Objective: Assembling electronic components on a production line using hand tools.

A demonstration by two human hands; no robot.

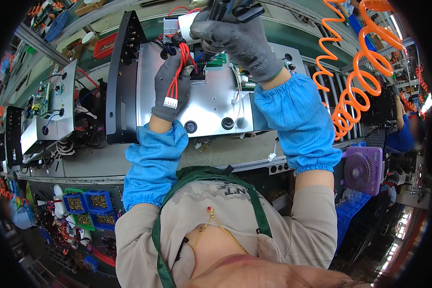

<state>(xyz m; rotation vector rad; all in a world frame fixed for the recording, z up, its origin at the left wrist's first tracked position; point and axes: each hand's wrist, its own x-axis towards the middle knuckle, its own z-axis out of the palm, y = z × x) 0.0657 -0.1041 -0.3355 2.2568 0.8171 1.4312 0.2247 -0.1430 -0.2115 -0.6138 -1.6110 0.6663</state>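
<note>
A metal chassis [211, 103] with a black front panel [125, 77] lies before me. My left hand [167, 86], in a grey glove, is closed at a bundle of red wires [179, 72], which runs down across the hand. A white connector [170, 102] ends the bundle near my wrist. My right hand [242, 45], also gloved, is raised over the chassis, its fingers wrapped round a dark tool [233, 10] whose kind I cannot make out. Beside its fingertips is a white cylindrical part [188, 28]. A green circuit board [217, 61] shows beneath.
Another opened chassis [57, 103] stands at the left. Orange coiled hoses [353, 91] hang at the right, above a purple fan [363, 169]. Blue bins [99, 201] of small brass-coloured parts sit lower left. A red tray [105, 45] lies beyond the bench. A co-worker's arm [400, 120] shows far right.
</note>
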